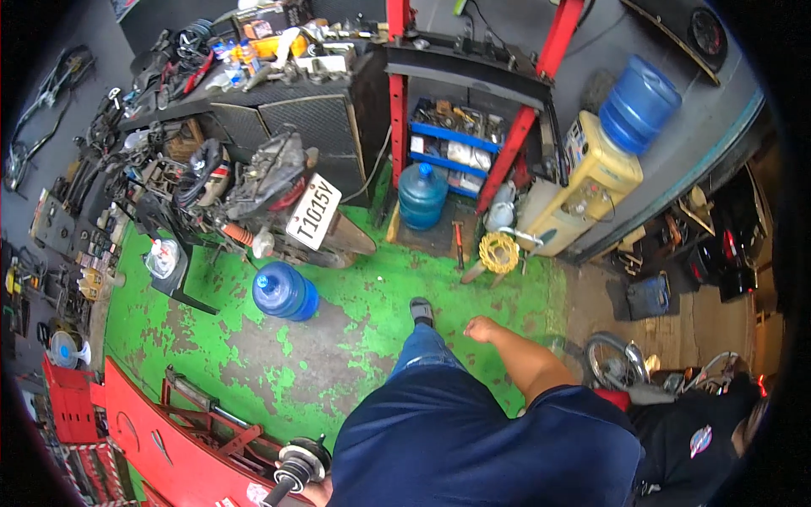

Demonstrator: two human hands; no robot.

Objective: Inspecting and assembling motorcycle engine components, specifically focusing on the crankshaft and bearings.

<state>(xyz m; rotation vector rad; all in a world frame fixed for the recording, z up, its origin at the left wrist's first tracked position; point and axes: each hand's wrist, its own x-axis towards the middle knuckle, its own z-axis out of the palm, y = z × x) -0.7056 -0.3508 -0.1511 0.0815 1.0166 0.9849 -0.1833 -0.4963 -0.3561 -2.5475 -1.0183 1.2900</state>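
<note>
My left hand shows only at the bottom edge, closed on a black shock absorber with a coil spring that juts out to the left over the red lift. My right hand hangs at my side over the green painted floor, fingers curled in with nothing in them. My foot in a grey shoe steps forward just left of it. My dark blue shirt fills the lower middle.
A blue water jug stands on the floor ahead left, beside a stripped motorcycle. Another jug, a yellow sprocket and a yellow water dispenser lie ahead right. A red lift is lower left; another person crouches lower right by a wheel.
</note>
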